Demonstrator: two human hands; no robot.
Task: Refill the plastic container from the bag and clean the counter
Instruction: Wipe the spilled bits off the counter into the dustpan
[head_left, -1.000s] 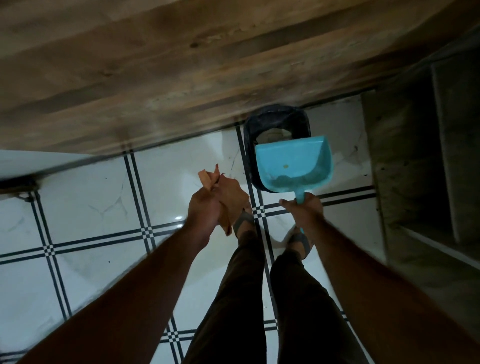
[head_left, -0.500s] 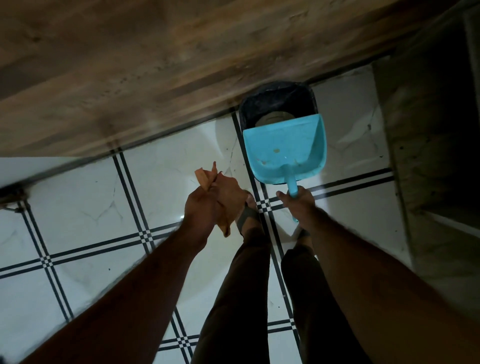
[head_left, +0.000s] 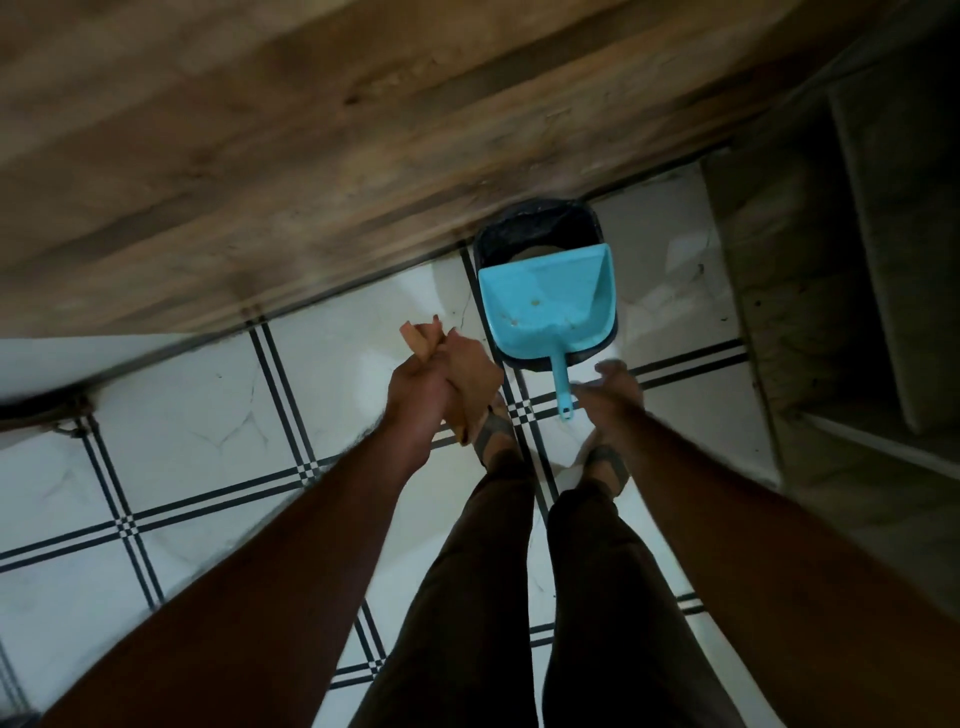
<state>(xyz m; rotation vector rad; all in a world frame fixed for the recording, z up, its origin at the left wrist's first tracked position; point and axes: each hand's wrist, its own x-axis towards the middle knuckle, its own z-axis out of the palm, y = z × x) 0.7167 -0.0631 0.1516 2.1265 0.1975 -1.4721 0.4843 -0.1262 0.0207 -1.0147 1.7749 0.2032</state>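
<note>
A light blue dustpan (head_left: 545, 301) lies across the top of a small black bin (head_left: 537, 221) on the floor, with a few crumbs on its pan. Its thin handle (head_left: 561, 387) points back toward me. My right hand (head_left: 613, 397) is just right of the handle's end, fingers spread and not wrapped around it. Left of the bin, my left hand (head_left: 421, 387) is closed on a crumpled orange-brown cloth (head_left: 470, 371). The plastic container, the bag and the counter top are out of sight.
The bin stands against a wooden cabinet front (head_left: 311, 156) across the top. White floor tiles with black line pattern (head_left: 208, 415) spread below. A dark shelf unit (head_left: 857, 286) rises on the right. My legs and sandalled feet (head_left: 498, 441) are under my hands.
The dustpan has come down onto the bin and my right hand has let go of its handle, fingers opening. The left hand still holds the cloth in about the same place.
</note>
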